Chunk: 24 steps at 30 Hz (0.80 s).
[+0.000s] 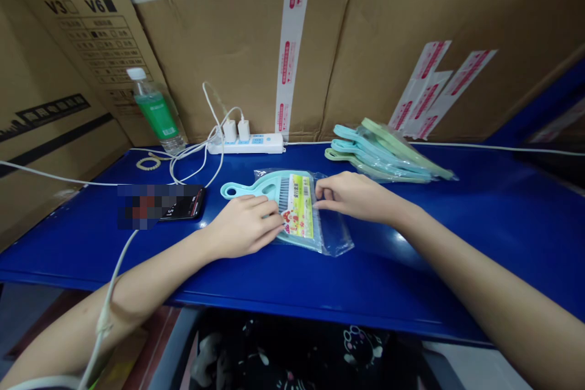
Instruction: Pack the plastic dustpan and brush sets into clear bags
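Observation:
A light blue dustpan and brush set (269, 181) lies flat on the table inside a clear plastic bag (336, 241), its handle toward the left. A yellow-green printed card (301, 207) covers part of the grey-blue bristles. My left hand (249, 225) lies over the dustpan's near left side, fingers bent and close together against the package. At the package's right edge, my right hand (354, 196) has curled fingers, with thumb and fingertips at the plastic beside the card. The exact grip of the right fingertips is hard to see.
More bagged dustpan sets (384, 152), blue and green, are piled at the back right. Behind stand a white power strip (260, 144) with chargers and loose cables, and a green-labelled bottle (158, 113). A phone (187, 204) lies left. Cardboard boxes (228, 42) wall the blue table (365, 286).

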Available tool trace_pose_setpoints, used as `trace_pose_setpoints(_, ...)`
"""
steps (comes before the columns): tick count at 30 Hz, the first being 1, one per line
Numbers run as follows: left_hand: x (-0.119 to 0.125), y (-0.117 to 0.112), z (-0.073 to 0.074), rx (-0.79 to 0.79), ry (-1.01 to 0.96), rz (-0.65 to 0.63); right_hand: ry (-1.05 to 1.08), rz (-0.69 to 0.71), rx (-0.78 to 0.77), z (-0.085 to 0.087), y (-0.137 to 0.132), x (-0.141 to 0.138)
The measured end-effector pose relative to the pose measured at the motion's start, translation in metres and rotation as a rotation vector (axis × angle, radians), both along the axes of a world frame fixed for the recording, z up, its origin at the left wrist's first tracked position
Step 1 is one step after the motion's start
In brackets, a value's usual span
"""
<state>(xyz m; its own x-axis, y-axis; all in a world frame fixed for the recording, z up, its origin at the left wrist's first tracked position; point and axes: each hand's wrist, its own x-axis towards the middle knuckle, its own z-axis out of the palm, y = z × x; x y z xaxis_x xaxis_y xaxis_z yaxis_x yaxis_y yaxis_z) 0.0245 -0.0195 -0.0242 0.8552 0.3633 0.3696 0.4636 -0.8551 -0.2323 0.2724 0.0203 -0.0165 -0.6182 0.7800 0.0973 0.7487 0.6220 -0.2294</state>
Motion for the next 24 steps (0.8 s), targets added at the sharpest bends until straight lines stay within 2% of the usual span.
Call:
trace_pose_setpoints(6, 0.0, 0.0, 0.0, 0.011, 0.009, 0.001, 0.131, -0.045, -0.111, 0.004, 0.001, -0.003)
trace_pose_setpoints(10, 0.001, 0.0, 0.0, 0.02, 0.003, -0.007, 0.189, -0.118, -0.144, 0.001, 0.002, -0.008)
trace_pose_setpoints(15, 0.001, 0.0, -0.001, 0.04, -0.011, -0.024, 0.047, -0.165, -0.106, -0.007, -0.004, -0.02)
trace_pose_setpoints(19, 0.001, 0.0, -0.002, 0.053, -0.024, -0.032, -0.072, -0.24, -0.069, -0.006, -0.009, -0.022)
trace_pose_setpoints(24, 0.0, 0.001, -0.002, 0.065, -0.031, -0.037, 0.025, -0.163, -0.216, -0.006, -0.001, -0.01)
